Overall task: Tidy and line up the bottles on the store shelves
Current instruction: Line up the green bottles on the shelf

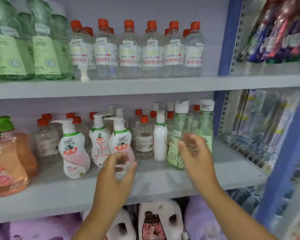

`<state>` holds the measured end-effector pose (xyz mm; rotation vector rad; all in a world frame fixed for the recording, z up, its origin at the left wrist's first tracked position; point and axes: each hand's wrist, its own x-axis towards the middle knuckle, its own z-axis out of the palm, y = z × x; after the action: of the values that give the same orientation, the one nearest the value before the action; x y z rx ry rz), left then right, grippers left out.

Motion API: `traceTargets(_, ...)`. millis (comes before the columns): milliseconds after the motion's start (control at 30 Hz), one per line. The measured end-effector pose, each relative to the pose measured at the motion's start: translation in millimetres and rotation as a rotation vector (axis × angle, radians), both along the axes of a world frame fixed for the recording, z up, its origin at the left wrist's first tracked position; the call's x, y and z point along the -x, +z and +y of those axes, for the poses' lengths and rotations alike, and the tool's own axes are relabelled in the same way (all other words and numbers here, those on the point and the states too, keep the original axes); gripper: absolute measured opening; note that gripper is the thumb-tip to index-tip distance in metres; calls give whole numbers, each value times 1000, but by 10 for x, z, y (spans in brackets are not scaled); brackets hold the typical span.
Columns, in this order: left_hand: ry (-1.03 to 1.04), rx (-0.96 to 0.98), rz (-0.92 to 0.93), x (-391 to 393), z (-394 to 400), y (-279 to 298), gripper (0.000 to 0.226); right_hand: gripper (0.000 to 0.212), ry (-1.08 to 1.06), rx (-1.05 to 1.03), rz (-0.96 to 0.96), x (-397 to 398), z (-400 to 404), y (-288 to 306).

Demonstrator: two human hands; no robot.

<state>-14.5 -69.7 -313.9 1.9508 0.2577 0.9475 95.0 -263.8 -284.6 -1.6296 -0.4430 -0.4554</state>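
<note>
On the middle shelf (pixel 163 181) stand mixed bottles: white-and-pink pump bottles (pixel 73 149), clear red-capped bottles (pixel 144 139), a plain white pump bottle (pixel 160 141) and tall green bottles (pixel 174 149). My left hand (pixel 114 172) hovers over the shelf front, its fingers curled around a small clear bottle (pixel 122 164) that is blurred. My right hand (pixel 196 153) is spread just in front of the green bottles at the right end and holds nothing. The upper shelf carries a straight row of clear red-capped bottles (pixel 130 49) and large green bottles (pixel 43 49).
Orange refill bottles with green caps (pixel 7 161) fill the shelf's left end. A blue upright post (pixel 225 49) bounds the bay on the right, with hanging packets (pixel 284 32) beyond it. Plush slippers (pixel 159 220) lie on the shelf below. A loose white pump (pixel 84 73) hangs at the upper shelf's edge.
</note>
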Motion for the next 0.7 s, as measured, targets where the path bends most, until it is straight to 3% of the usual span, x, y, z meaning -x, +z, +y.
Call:
traceTargets(67, -84, 41, 84, -299, -338, 49, 29, 19, -136, -15, 2, -269, -392, 36)
traceTargets(167, -153, 164, 177, -761, -774, 40, 38, 42, -225, 95, 124, -697, -774, -26)
traceTargets(300, -81, 120, 210, -1237, -1185, -138, 45, 66, 7, 195, 251, -1032, -865, -218)
traceTargets(433, 129, -12, 222, -1427, -1430, -229, 85, 66, 92, 189, 296, -1176, -926, -441)
traceTargets(700, 44, 17, 282, -1180, -1349, -194, 63, 76, 124, 283, 197, -878, -1196, -423)
